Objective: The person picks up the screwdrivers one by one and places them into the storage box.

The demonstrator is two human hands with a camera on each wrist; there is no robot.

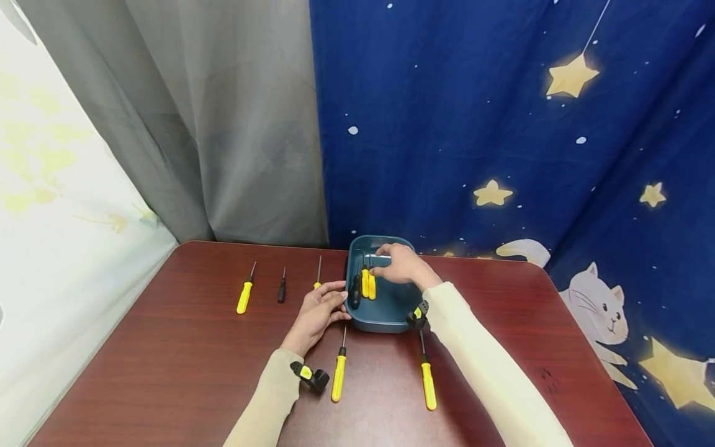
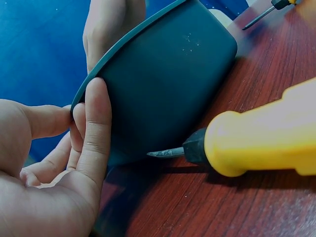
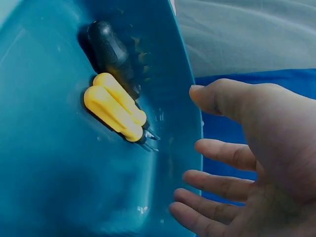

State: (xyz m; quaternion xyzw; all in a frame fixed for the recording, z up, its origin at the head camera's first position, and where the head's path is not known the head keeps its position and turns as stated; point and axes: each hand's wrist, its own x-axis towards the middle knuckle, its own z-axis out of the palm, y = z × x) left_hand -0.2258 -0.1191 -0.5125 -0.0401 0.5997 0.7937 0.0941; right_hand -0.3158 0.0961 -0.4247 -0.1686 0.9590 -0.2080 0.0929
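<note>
We have a teal tray [image 1: 385, 313] at the far middle of the brown table [image 1: 167, 360]. Our left hand [image 1: 319, 310] rests against the tray's left wall, fingers [image 2: 94, 128] straight and flat on the outside, thumb near the rim; it grips nothing. Our right hand [image 1: 399, 266] hovers over the tray's far half, fingers [image 3: 217, 185] spread and relaxed, holding nothing. Inside the tray, along its left side: two yellow-handled screwdrivers [image 1: 368, 283] side by side and touching, plus a black-handled screwdriver [image 1: 355, 290] just left of them; the right wrist view shows all three bunched together on the tray floor. On the table near our left hand, a yellow screwdriver [image 1: 339, 372] lies with its tip toward the tray; the left wrist view puts that tip just short of the tray wall, not touching. Another yellow screwdriver [image 1: 427, 380] lies near the tray's near right corner, partly under our right sleeve [image 1: 480, 360]. Well left of the tray: a yellow screwdriver [image 1: 244, 297], a small black screwdriver [image 1: 282, 290], and a third screwdriver [image 1: 318, 276] whose handle is mostly hidden behind our left hand. Curtains hang behind the table, grey on the left [image 1: 223, 124], blue with stars on the right [image 1: 503, 124].
</note>
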